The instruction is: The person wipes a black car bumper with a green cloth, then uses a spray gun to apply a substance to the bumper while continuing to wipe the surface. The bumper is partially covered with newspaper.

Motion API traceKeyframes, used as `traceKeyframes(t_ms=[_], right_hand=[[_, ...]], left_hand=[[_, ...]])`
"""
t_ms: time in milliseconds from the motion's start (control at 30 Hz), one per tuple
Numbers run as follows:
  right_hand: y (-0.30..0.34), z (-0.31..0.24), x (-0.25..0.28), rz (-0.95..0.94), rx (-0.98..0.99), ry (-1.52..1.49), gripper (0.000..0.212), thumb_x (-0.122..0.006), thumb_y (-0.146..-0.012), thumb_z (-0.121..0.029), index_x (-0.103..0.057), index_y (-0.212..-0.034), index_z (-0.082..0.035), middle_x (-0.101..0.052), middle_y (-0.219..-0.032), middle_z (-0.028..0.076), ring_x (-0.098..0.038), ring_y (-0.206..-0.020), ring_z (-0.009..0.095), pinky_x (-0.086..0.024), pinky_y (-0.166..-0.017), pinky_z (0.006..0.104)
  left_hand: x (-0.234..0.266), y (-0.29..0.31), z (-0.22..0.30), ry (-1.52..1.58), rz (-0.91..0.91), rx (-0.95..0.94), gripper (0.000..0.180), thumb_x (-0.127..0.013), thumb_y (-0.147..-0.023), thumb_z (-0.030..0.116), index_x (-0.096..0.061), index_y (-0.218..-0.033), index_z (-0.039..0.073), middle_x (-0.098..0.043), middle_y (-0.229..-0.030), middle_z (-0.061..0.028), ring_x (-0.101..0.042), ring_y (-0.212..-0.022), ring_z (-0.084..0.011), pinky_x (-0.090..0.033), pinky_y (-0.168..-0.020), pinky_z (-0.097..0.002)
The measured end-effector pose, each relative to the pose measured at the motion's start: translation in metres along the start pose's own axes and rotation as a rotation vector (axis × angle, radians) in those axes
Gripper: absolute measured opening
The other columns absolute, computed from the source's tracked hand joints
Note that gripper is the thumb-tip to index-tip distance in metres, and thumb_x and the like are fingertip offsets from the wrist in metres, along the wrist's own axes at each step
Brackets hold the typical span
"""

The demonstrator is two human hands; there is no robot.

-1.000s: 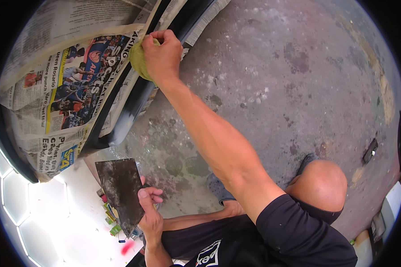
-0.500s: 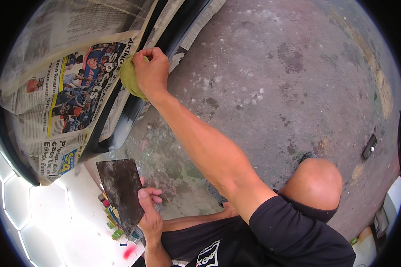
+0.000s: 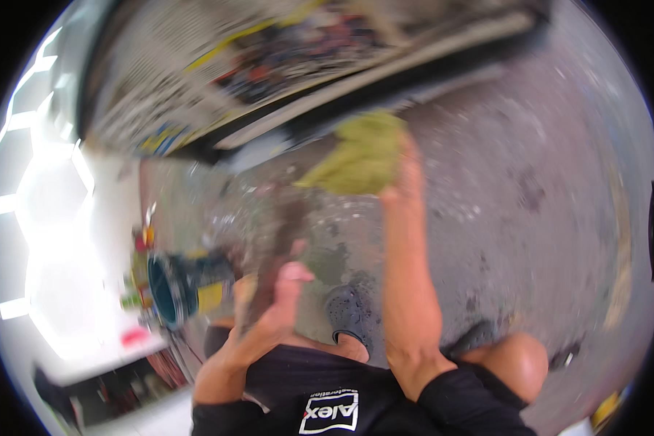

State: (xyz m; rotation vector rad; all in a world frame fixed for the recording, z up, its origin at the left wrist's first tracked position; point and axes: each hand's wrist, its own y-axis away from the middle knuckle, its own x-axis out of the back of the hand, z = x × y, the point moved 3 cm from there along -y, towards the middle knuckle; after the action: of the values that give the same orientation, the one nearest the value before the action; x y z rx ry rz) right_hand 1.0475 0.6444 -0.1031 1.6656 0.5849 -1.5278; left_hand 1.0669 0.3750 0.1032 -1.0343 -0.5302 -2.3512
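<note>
Both hands busy: right hand [image 3: 400, 182] clamped on yellow-green cloth [image 3: 356, 156] just below newspaper masking [image 3: 218, 80], left hand [image 3: 283, 291] closed around dark board [image 3: 272, 254]; judgement: wipe with short strokes, clear of the paper edge.

Your head camera catches this moment in heavy motion blur: the newspaper sheets [image 3: 218, 80] along the top smear into streaks, and the yellow-green cloth [image 3: 360, 156] in your right hand [image 3: 403, 182] has no crisp edge. Your left hand [image 3: 283, 291] and the dark flat piece [image 3: 272, 254] it holds are just as soft. Bright white glare burns out the left side, where hexagonal light shapes [image 3: 22, 211] wash away all detail. The grey concrete floor [image 3: 530, 218] is evenly lit, with only faint shadows. Fisheye distortion bends straight edges near the rim, and a black border rings the picture.
</note>
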Motion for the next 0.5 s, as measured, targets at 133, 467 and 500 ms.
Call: traceKeyframes(t_ms=[133,467,500], right_hand=[[0.055,-0.026,0.046,0.179,-0.049,0.182,0.038,-0.066,-0.11,-0.033,-0.071,-0.131,-0.002,-0.077,-0.119,0.014,-0.077,-0.106,0.03,-0.066,-0.092,0.0459],[0.23,-0.001,0.024,0.536,-0.402,0.691,0.055,-0.047,-0.117,-0.046,-0.064,-0.143,0.0,-0.074,-0.132,0.017,-0.076,-0.114,0.034,-0.066,-0.096,0.0505],[0.241,0.009,0.012,0.563,-0.456,0.72,0.057,-0.045,-0.118,-0.047,-0.064,-0.144,0.0,-0.074,-0.133,0.017,-0.076,-0.115,0.034,-0.066,-0.097,0.051]], left_hand=[[0.023,-0.014,0.034,0.034,-0.067,-0.142,0.051,-0.078,-0.088,0.011,-0.066,-0.137,0.002,-0.077,-0.103,-0.0186,-0.075,-0.089,-0.0384,-0.06,-0.076,-0.0473],[0.058,0.039,0.037,0.465,-0.045,0.22,0.036,-0.061,-0.11,0.039,-0.065,-0.112,0.004,-0.074,-0.081,-0.0196,-0.074,-0.079,-0.0463,-0.055,-0.068,-0.0561],[0.062,0.041,0.035,0.538,-0.023,0.283,0.04,-0.058,-0.113,0.043,-0.065,-0.114,0.004,-0.075,-0.082,-0.0207,-0.074,-0.079,-0.0471,-0.055,-0.069,-0.0559]])
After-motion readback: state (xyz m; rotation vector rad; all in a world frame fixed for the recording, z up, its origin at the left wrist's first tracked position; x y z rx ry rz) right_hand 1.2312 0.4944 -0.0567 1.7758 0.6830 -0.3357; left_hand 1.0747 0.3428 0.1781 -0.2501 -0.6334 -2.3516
